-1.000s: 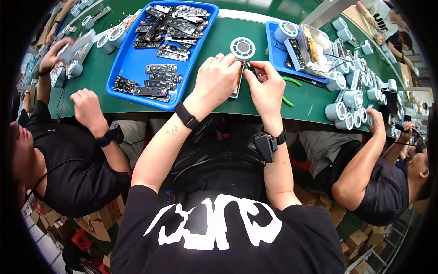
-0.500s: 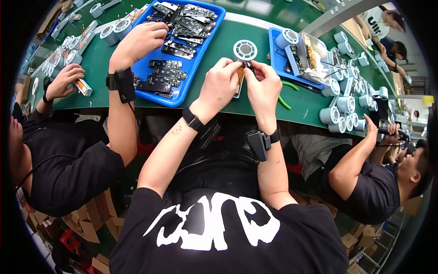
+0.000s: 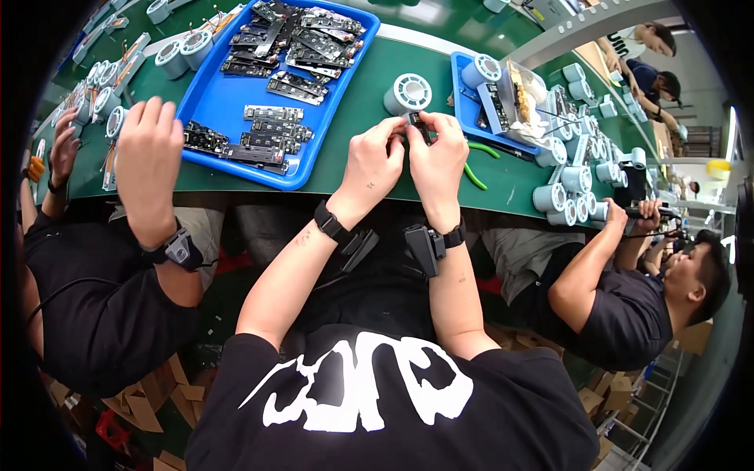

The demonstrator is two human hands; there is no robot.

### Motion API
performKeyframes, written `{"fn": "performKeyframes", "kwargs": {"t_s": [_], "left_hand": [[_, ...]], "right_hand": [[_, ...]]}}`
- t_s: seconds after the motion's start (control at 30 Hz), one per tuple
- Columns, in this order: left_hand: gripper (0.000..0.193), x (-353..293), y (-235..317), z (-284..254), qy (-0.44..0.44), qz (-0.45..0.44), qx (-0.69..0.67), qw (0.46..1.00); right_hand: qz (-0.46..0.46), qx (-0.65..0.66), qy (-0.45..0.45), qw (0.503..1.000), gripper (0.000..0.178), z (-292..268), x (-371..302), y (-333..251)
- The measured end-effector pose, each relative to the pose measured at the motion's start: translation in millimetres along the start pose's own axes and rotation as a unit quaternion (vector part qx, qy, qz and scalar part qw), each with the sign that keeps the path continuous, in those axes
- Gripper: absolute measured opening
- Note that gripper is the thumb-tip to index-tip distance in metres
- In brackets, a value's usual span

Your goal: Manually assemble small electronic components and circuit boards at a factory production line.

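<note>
Both my hands are close together over the green table's near edge, fingertips almost meeting. Just beyond them is the round light-blue head of what looks like a small handheld fan (image 3: 408,93), its vented face showing and its handle hidden by my hands. My left hand (image 3: 372,159) is closed, thumb and fingers pinching at the fan's handle. Between the fingertips shows a small black circuit board (image 3: 420,126), pinched by my right hand (image 3: 438,159). How the board sits against the handle is covered by my fingers.
Left of my hands, a large blue tray (image 3: 216,106) carries several circuit boards. Green-handled pliers (image 3: 474,174) lie right, below a smaller blue tray (image 3: 465,110) of parts. Clustered fan units (image 3: 577,178) stand farther right. A co-worker's raised hand (image 3: 149,157) is left; another person sits right.
My hands have come closer together, and the handle's open brownish inside no longer shows. The fan head has tipped, showing its side. The left co-worker's hand has moved out of the large tray, leftward.
</note>
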State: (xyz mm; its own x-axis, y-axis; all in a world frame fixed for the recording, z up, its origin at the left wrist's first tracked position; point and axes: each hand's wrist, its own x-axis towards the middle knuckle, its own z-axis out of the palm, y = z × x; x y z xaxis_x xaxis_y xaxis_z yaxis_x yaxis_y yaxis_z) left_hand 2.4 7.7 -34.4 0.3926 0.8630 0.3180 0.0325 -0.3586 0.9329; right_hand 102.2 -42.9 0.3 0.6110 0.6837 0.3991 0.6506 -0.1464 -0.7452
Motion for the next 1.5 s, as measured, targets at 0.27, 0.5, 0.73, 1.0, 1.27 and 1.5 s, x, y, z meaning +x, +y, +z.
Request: {"fn": "performKeyframes", "kwargs": {"t_s": [0.27,0.5,0.73,1.0,1.27,1.5], "left_hand": [[0.023,-2,-4,2,-0.003,0.020,0.002,1.000],[0.020,-3,2,0,0.012,0.035,-0.008,0.999],[0.016,-8,4,-11,0.070,0.018,-0.041,0.997],[0.016,-9,-7,-3,0.047,-0.010,-0.032,0.998],[0.014,4,0,-13,0.026,-0.028,0.015,0.999],[0.013,5,-1,2,0.055,0.017,0.015,0.998]], "right_hand": [[-0.098,-0.081,-0.040,0.991,0.021,-4,4,13],[-0.164,-0.246,0.000,0.955,0.041,11,-16,16],[-0.228,-0.290,-0.027,0.929,0.051,5,-15,21],[-0.175,-0.121,-0.127,0.969,0.052,-6,-5,25],[-0.248,-0.147,-0.174,0.942,0.036,71,186,-31],[-0.202,-0.212,-0.128,0.948,0.039,171,295,45]]}}
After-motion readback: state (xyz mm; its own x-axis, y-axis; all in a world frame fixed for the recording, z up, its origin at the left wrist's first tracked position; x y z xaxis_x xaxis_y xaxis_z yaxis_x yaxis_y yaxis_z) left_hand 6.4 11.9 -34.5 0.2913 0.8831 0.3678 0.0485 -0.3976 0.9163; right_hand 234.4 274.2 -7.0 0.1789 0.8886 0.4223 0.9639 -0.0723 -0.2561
